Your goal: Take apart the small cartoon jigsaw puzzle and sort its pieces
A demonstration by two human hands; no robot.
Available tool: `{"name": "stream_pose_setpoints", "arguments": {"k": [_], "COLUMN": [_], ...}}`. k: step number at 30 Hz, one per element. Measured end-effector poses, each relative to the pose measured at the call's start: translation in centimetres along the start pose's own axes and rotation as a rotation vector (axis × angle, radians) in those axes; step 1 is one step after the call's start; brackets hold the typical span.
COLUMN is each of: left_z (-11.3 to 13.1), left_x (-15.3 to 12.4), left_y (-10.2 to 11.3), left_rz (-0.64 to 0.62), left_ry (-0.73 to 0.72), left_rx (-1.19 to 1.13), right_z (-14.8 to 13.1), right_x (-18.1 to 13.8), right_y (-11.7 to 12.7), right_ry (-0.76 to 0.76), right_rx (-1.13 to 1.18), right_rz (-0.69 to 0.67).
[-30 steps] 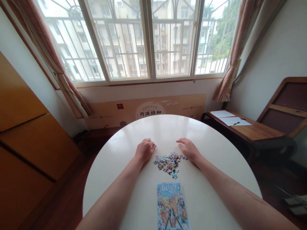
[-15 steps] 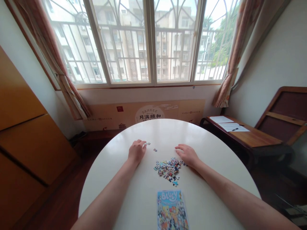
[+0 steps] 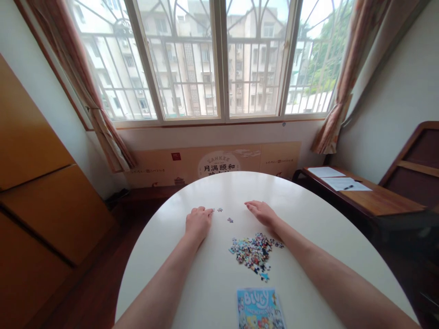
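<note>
Left hand (image 3: 198,222) curls beside loose puzzle pieces (image 3: 219,209), pinch unclear. Right hand (image 3: 261,211) lies flat, unclenched, past the jigsaw pile (image 3: 254,251)

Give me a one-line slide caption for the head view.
Left hand beside a few loose puzzle pieces, right hand flat on the white table, beyond the pile.

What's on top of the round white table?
A pile of puzzle pieces, a few loose pieces by the left hand, the right hand and a Bluey picture card. Anything under the hands is hidden.
</note>
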State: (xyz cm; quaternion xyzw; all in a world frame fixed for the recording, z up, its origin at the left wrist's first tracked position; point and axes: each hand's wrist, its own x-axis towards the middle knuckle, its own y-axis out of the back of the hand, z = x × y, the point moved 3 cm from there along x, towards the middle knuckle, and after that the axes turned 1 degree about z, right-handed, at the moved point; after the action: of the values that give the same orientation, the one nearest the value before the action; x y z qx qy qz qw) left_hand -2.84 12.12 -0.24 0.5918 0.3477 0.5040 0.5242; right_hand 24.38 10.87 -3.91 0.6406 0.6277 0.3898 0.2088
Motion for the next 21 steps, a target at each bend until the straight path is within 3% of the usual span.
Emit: {"name": "stream_pose_setpoints", "arguments": {"k": [9,14,17,21], "left_z": [-1.2,0.7,2.3,2.9], "left_x": [0.2,-0.4,-0.8,-1.0], "left_y": [0.1,0.4,0.2,-0.2], "left_rz": [0.009,0.116,0.109,0.068], "left_ry": [0.066,-0.002,-0.084,-0.084], "left_rx": [-0.005,0.033,0.039,0.051], "right_z": [0.9,1.0,1.0,1.1], "right_x": [0.1,0.3,0.4,0.4], "right_y": [-0.5,-0.5,-0.5,-0.6], "right_ry": [0.073,0.087,0.09,0.094], "right_rx": [0.015,0.021,0.024,0.024], "right_rz": [0.073,0.108,0.123,0.132]}}
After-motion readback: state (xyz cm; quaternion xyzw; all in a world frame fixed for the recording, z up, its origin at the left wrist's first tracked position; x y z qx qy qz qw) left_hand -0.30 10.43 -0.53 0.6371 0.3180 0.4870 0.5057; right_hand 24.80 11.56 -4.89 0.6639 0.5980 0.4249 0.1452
